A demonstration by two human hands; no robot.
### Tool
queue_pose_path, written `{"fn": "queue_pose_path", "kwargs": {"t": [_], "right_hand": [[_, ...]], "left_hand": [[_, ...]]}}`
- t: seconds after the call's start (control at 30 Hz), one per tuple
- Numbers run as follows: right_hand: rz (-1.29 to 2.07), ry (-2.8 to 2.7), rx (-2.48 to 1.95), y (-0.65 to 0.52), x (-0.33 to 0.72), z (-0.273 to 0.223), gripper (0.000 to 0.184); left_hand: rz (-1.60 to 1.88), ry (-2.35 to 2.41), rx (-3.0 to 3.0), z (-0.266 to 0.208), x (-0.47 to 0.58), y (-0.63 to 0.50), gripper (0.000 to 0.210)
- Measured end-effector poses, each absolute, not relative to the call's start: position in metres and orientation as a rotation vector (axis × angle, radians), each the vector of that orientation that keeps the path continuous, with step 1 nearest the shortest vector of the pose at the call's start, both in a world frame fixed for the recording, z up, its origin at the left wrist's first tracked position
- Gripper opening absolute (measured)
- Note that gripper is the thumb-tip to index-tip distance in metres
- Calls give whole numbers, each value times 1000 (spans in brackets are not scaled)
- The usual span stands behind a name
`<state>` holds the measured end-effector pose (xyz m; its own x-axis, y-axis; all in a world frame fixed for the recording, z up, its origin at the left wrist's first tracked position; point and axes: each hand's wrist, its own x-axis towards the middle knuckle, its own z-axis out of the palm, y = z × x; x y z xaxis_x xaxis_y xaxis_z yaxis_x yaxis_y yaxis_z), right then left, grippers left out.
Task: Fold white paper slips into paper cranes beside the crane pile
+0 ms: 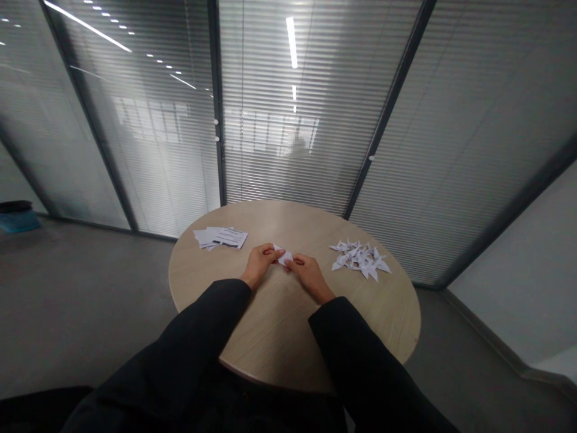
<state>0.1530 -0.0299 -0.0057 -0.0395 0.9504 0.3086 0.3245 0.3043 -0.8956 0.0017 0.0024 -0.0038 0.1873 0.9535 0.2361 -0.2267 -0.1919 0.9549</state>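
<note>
I pinched a small white paper (283, 257) between my two hands: my left hand (259, 266) gripped one end with thumb and fingers, my right hand (311, 278) the other. The paper was between my fingertips, over the round wooden table (279, 343). Left of my grip and slightly farther out lay overlapping printed sheets (223, 236); off to its right sat a heap of pointed folded-paper shapes (360, 258).

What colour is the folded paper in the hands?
White; the folded paper shows in the head view.
</note>
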Motion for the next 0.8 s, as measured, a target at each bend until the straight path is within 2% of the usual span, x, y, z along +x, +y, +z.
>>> {"fn": "queue_pose_path", "kwargs": {"t": [0.53, 0.8], "right_hand": [[933, -1506, -1194, -26, 153, -9, 33], [1037, -1487, -1135, -26, 152, -10, 35]], "left_hand": [[1389, 777, 941, 5, 2, -6, 43], [1428, 785, 960, 2, 2, -4, 45]]}}
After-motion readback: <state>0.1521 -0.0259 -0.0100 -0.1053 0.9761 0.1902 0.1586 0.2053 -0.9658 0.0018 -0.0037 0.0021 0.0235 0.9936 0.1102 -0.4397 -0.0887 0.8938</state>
